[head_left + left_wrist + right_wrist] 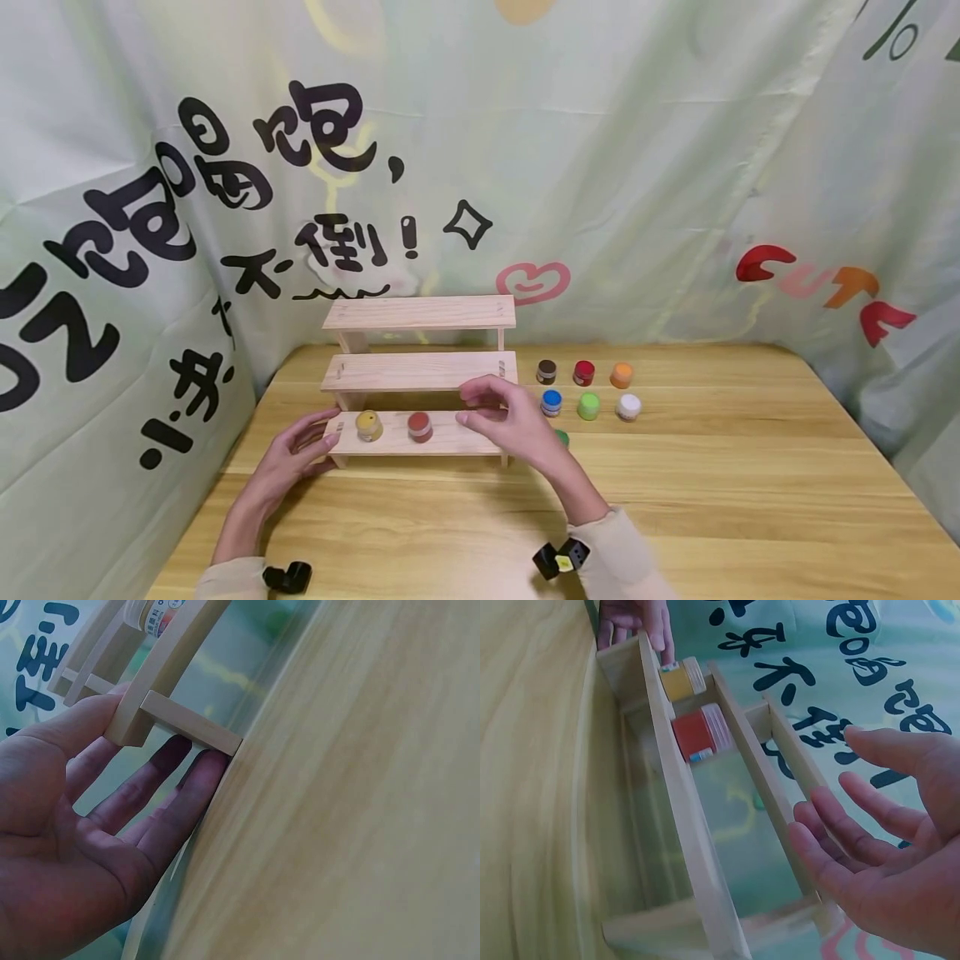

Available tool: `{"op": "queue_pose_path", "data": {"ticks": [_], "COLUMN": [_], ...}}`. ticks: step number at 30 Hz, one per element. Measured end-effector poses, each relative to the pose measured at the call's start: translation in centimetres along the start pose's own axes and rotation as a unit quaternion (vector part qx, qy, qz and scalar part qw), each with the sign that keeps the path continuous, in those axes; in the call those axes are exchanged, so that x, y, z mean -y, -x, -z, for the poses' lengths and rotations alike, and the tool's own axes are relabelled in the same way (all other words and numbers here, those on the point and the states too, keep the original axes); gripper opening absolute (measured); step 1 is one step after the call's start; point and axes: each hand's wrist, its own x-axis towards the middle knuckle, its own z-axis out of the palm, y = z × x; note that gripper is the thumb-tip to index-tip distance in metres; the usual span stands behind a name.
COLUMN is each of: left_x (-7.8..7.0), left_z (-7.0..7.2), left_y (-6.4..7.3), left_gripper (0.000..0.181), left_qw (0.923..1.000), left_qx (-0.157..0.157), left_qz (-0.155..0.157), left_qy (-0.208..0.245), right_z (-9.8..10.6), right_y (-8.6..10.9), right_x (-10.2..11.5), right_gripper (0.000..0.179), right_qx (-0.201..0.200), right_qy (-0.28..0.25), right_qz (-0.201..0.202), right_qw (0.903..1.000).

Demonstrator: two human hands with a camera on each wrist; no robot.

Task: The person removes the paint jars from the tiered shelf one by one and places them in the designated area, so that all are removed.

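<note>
A three-step wooden display rack (pixel 420 371) stands on the table. On its lowest step sit a yellow paint jar (pixel 368 426) and a red paint jar (pixel 420 427), side by side toward the left and middle. My left hand (pixel 82 825) holds the left end of that step, thumb at the board's edge and fingers beside the leg. Over the right part of the lowest step is my right hand (pixel 510 421), its fingers apart and nothing between them. In the right wrist view this hand (pixel 892 832) shows loosely bent, spread fingers, away from both jars.
Right of the rack, small jars stand in rows on the wooden table (pixel 750 467): black (pixel 547 372), dark red (pixel 583 372), orange (pixel 621 375), blue (pixel 551 403), light green (pixel 588 406) and white (pixel 628 407). My right wrist partly hides a dark green one (pixel 562 437). Printed cloth hangs behind.
</note>
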Motion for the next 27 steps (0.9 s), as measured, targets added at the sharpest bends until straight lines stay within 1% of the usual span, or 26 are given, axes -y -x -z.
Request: {"op": "queue_pose_path", "data": {"ticks": [6,10,15,19,27], "left_x": [0.2,0.3,0.2,0.1,0.2], "left_z": [0.1,0.1,0.2,0.2,0.2], "left_y": [-0.2,-0.2,-0.2,-0.1,-0.2], "left_gripper": [0.058,0.058,0.058,0.058,0.059], "left_qw": [1.0000,1.0000,1.0000,0.9999,1.0000], "left_qx": [-0.003,-0.002,-0.006,-0.009,-0.003], "left_qz": [0.001,0.000,0.004,0.008,0.005], "left_qy": [-0.002,-0.003,-0.005,-0.005,-0.006], "right_z": [-1.5,-2.5,-3.7,-4.6,-5.8], "right_y": [-0.4,-0.5,-0.5,-0.6,-0.7], "right_x": [-0.4,-1.1,-1.9,-2.7,-3.7], "right_gripper": [0.031,0.032,0.033,0.033,0.035], "right_qx": [0.019,0.021,0.010,-0.005,-0.035], "right_qy": [-0.011,-0.018,-0.021,-0.020,-0.019], "right_qz": [-0.004,-0.007,-0.013,-0.006,0.000], "right_qw": [0.9998,0.9996,0.9996,0.9998,0.9992]}}
